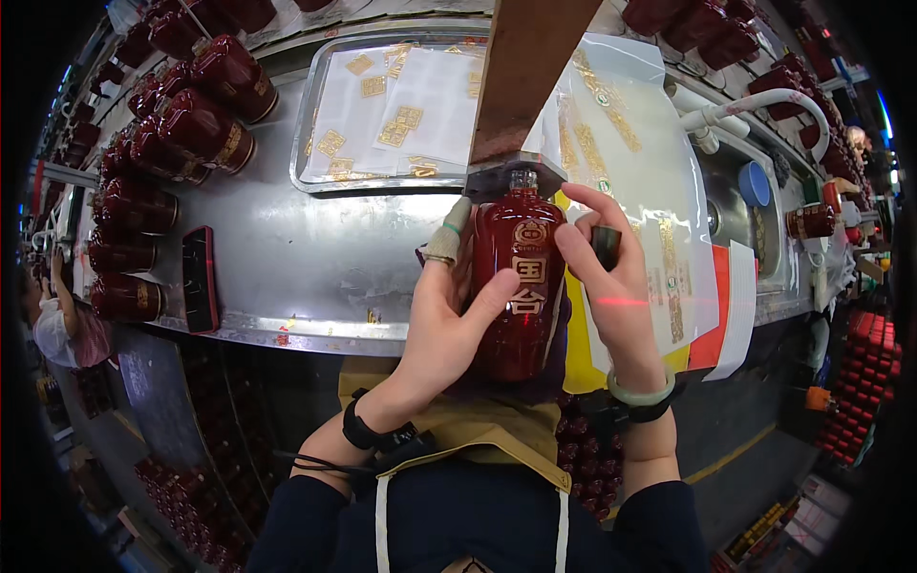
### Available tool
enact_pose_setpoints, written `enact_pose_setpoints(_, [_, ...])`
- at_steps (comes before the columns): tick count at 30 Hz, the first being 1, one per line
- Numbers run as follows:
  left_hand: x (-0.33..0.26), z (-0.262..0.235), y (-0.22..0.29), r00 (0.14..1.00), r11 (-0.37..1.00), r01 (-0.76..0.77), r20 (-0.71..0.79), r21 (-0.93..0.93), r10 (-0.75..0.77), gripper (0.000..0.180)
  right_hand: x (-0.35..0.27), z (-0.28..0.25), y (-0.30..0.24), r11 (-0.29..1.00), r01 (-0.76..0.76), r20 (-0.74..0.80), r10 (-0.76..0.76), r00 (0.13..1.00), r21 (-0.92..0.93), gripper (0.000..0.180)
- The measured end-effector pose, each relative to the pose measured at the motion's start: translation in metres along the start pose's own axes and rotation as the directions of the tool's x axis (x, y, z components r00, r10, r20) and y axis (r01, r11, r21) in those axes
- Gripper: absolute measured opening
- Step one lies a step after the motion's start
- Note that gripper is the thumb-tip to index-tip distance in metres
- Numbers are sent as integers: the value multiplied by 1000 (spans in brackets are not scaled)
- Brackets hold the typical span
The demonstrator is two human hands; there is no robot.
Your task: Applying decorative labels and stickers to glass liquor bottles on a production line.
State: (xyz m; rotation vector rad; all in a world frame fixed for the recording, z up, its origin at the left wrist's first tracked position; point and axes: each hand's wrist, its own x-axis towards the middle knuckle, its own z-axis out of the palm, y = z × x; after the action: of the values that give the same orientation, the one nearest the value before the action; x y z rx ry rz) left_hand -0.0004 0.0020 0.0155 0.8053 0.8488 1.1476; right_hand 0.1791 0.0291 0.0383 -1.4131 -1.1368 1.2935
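Observation:
A dark red glass bottle (521,334) with gold raised lettering stands between my hands, its clear threaded neck pointing away from me. My left hand (444,315) is closed round the bottle's left side, with the thumb across its front. Knitted covering and a grey tip sit on a left finger. My right hand (616,286) curves round the right shoulder, thumb and forefinger against or very near the glass. A dark cylinder (605,246) shows at its curled fingers; whether it is a finger cover or a held piece I cannot tell. The bottle's neck is close to a brown upright beam (516,86).
Behind lies a metal tray (306,143) with gold stickers on white sheets. More gold stickers lie on clear film (688,143) at right, beside a sink with a blue bowl (754,183). Red bottles (205,134) and a dark red-edged phone (200,279) occupy the left.

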Motion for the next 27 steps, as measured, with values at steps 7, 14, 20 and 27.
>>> enact_pose_setpoints(7, [9,-3,-1,997,997,72,-12,-21,-72,79,-29,8,14,997,24,-26,-26,999,-75,67])
enact_pose_setpoints(14, [8,-3,-4,998,997,66,-21,-28,-67,79,-27,7,13,999,-7,-21,6,1000,-37,68])
enact_pose_setpoints(20, [8,-5,-5,997,995,77,-20,-64,-78,75,-27,7,15,1000,-7,-23,6,1000,-30,67])
enact_pose_setpoints(27, [8,-3,-5,998,997,62,-20,-45,-63,74,-27,7,12,999,5,-21,-6,1000,-42,67])
